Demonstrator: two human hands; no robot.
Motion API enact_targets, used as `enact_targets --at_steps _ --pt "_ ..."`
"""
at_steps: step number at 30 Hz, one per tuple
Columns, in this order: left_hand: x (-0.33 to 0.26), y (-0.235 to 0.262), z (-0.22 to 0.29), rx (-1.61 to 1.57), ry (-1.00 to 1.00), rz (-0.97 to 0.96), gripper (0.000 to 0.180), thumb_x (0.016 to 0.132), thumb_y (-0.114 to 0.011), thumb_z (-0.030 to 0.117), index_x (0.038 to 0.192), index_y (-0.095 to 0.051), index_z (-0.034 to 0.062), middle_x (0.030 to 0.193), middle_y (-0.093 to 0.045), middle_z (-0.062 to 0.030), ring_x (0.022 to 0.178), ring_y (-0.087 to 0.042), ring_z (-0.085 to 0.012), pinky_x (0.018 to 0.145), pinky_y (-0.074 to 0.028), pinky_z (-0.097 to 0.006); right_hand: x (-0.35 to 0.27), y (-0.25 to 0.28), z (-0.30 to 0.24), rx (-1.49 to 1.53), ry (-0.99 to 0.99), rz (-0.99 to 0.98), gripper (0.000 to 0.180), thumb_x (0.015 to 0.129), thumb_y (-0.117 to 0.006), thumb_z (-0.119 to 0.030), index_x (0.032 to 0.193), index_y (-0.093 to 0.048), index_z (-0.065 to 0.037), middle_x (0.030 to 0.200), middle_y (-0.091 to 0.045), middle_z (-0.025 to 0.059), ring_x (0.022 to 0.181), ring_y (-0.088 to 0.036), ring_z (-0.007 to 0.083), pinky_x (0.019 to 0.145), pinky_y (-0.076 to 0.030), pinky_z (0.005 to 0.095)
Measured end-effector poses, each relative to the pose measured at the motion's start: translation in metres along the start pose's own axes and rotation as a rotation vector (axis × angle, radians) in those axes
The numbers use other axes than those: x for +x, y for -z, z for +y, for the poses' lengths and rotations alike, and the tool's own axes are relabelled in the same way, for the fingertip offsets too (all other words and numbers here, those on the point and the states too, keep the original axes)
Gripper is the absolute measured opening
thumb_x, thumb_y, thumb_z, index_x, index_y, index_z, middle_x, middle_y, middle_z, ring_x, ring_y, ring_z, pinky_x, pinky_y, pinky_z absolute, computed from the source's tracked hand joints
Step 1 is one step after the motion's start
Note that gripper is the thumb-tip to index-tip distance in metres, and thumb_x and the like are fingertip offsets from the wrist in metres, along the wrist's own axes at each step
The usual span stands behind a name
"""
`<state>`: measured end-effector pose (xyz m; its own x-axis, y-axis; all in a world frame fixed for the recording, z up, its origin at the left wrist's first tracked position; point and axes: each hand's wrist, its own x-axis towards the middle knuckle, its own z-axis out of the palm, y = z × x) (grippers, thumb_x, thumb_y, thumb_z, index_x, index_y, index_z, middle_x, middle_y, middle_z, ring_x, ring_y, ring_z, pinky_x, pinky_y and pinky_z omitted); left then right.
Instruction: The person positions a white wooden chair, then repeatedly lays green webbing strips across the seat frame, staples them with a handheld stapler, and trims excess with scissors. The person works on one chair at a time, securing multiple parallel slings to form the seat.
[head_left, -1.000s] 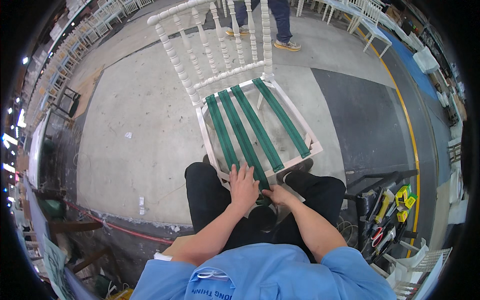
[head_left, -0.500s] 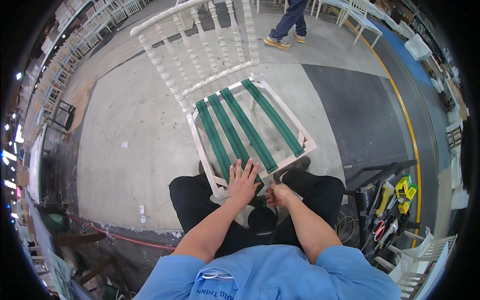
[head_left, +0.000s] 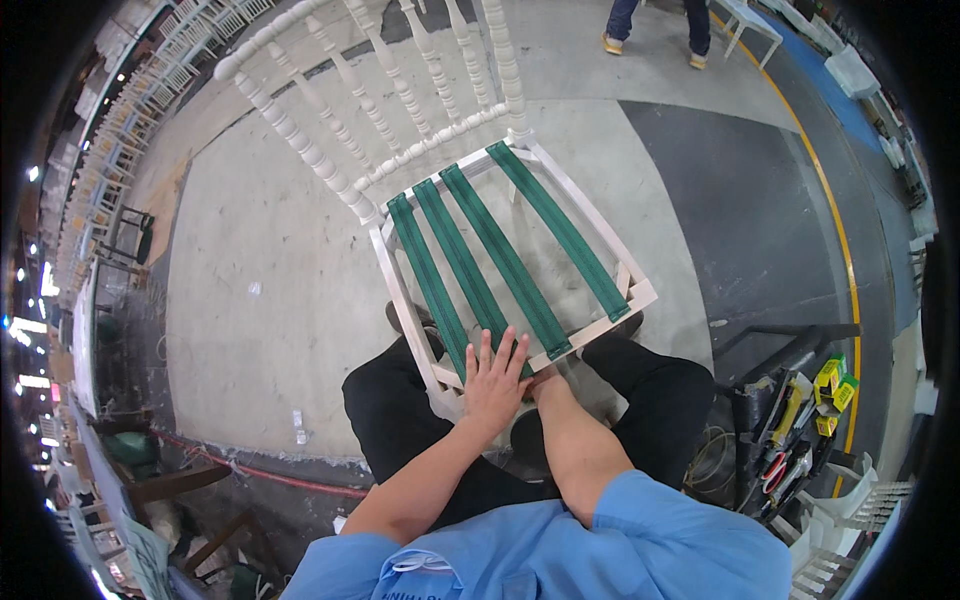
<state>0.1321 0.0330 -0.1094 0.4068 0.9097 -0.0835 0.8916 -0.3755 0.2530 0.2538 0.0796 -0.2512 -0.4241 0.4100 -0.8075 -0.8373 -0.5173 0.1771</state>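
A white wooden chair frame with a turned-spindle back stands between my knees, its back away from me. Several green webbing straps run from the back rail to the front rail of the seat. My left hand lies flat, fingers spread, over the front end of the second strap from the left and the front rail. My right hand is close beside it at the front rail, its fingers hidden by the rail and my left hand. Whether it holds anything does not show.
At my right a dark stand carries hand tools, including red-handled scissors, and yellow-green boxes. A red hose lies on the floor at left. Rows of white chairs line the far left. A person's legs show at the back.
My right hand has moved forward from below the front rail, up against it beside my left hand. The loose dark strap end no longer shows. The person at the back has moved right.
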Motion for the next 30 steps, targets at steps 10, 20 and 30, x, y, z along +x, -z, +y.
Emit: enact_targets --at_steps 10,20,30 --pt "-0.046 -0.043 0.018 -1.827 1.494 -0.520 0.032 0.111 -0.051 0.037 0.099 -0.064 0.0100 0.069 -0.062 0.0020 0.057 -0.056 -0.0188 0.055 -0.042 -0.035 0.060 -0.001 -0.019 -0.132 0.076 0.119 0.052 0.106 -0.054 -0.054 0.130 -0.070 -0.011 0.117 -0.077 0.0092 0.102 -0.076 0.0237 0.080 -0.063 0.0386" --pt "-0.009 -0.113 -0.014 -2.641 1.667 -0.384 0.030 0.099 -0.058 0.042 0.089 -0.064 0.0146 0.077 -0.063 -0.0022 0.066 -0.056 -0.0218 0.054 -0.040 -0.034 0.087 0.048 -0.013 -0.269 0.058 0.265 0.049 0.106 -0.056 -0.051 0.129 -0.070 -0.010 0.116 -0.077 0.0094 0.100 -0.076 0.0234 0.079 -0.063 0.0381" --pt "0.034 -0.111 -0.018 -2.452 1.823 -0.098 0.022 0.095 -0.073 0.024 0.110 -0.067 0.0089 0.091 -0.069 -0.0073 0.076 -0.067 -0.0225 0.064 -0.059 -0.041 0.098 0.055 -0.021 -0.354 0.048 0.318 0.046 0.106 -0.057 -0.047 0.128 -0.071 -0.009 0.115 -0.078 0.0097 0.098 -0.077 0.0231 0.078 -0.063 0.0377"
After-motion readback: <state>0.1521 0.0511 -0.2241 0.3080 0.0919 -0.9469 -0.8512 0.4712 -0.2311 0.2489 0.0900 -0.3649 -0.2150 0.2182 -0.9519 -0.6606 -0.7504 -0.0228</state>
